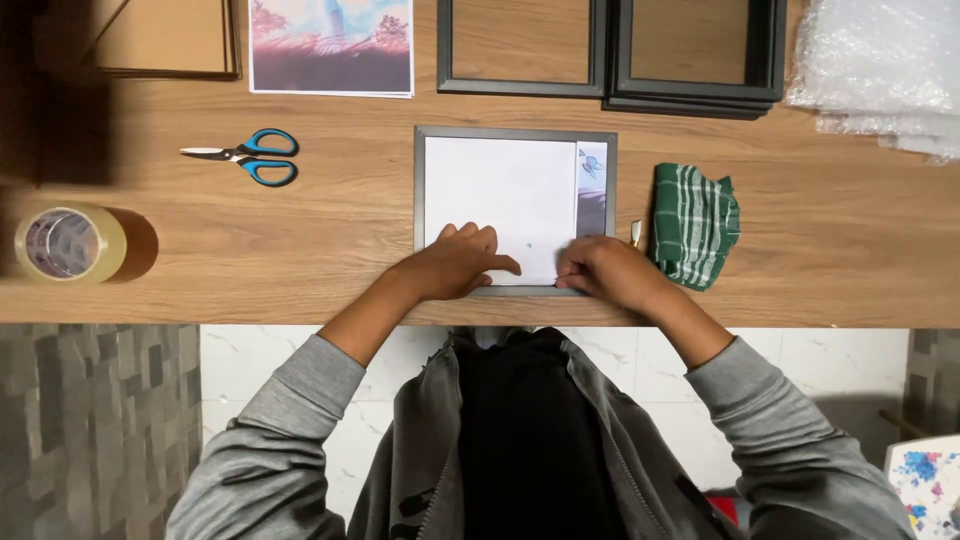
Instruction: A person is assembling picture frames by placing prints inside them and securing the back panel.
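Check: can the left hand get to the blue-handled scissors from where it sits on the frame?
Probably yes. The left hand rests on the white sheet in the grey frame, and the scissors lie to its left on bare wooden table; nothing lies between them.

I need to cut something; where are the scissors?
In the head view, the blue-handled scissors lie on the wooden table, left of the grey frame, above the tape roll.

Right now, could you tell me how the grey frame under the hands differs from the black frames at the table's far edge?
The grey frame is filled with a white sheet; the black frames are empty, showing table through them. The grey frame lies alone under both hands; the black frames are untouched, the right ones stacked. All are rectangular.
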